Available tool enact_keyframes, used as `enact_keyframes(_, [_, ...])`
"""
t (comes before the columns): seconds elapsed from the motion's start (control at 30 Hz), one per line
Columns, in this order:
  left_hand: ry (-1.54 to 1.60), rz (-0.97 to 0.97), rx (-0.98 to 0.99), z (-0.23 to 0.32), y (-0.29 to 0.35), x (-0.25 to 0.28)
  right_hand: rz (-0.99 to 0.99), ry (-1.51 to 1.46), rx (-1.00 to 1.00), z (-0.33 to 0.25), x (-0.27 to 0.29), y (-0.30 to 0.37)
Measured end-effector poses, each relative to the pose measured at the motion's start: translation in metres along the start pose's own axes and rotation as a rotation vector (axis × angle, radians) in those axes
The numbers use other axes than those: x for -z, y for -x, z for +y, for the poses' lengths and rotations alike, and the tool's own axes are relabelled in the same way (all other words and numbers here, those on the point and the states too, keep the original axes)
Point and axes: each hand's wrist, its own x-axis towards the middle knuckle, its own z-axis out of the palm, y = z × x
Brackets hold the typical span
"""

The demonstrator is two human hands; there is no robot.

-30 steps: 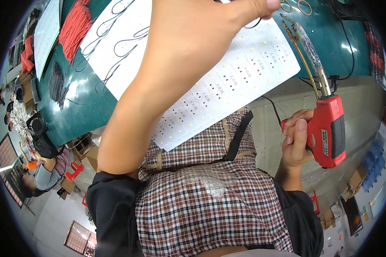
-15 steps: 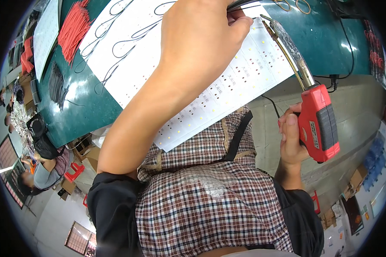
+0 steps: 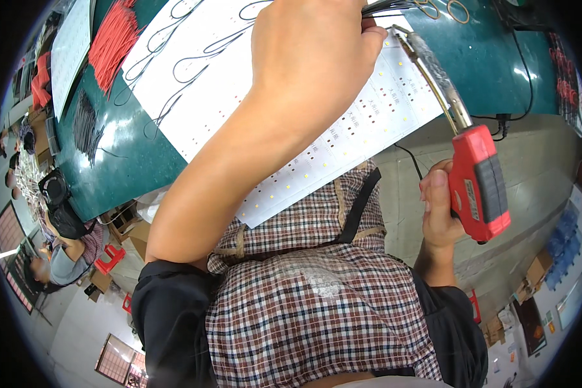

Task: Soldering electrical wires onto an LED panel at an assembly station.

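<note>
My left hand [image 3: 317, 55] reaches across a white circuit board sheet [image 3: 362, 123] with small yellow parts and dark pads. It is closed on a bundle of thin black wires [image 3: 394, 8] that sticks out to its right; its fingertips are mostly hidden behind the hand. My right hand [image 3: 441, 207] is wrapped around the red and black handle of a soldering gun [image 3: 478, 184]. The gun's metal barrel, with a thin brass-coloured tube alongside, points up and left. Its tip sits just right of my left thumb, by the sheet; whether it touches cannot be told.
Looped black wires [image 3: 187, 61] lie on the sheet's left part. Red wires [image 3: 113, 42] and short black wires [image 3: 84, 129] are piled on the green table [image 3: 132, 174]. A black cable [image 3: 530, 71] hangs at the right. At far left, another person [image 3: 68, 265] sits near a red stool [image 3: 110, 258].
My left hand has shifted slightly right and down with the black wires. The sheet has moved a little to the right. The soldering gun has edged slightly up and left.
</note>
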Motion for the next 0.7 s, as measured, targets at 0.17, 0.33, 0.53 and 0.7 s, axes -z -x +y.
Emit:
enact_keyframes(0.17, [0.154,0.377,-0.457,-0.007,0.007,-0.007,0.074,-0.116,-0.051,-0.011,-0.004,-0.002])
enact_keyframes(0.33, [0.030,-0.005,-0.034,-0.003,0.000,-0.002,0.078,-0.126,-0.076,-0.012,-0.003,0.003])
enact_keyframes(0.53, [0.074,0.033,-0.037,-0.002,0.007,0.013,0.084,-0.209,-0.071,-0.014,-0.002,0.013])
enact_keyframes(0.7, [0.083,0.229,-0.238,-0.027,0.046,0.056,0.001,-0.245,-0.061,-0.023,0.004,0.034])
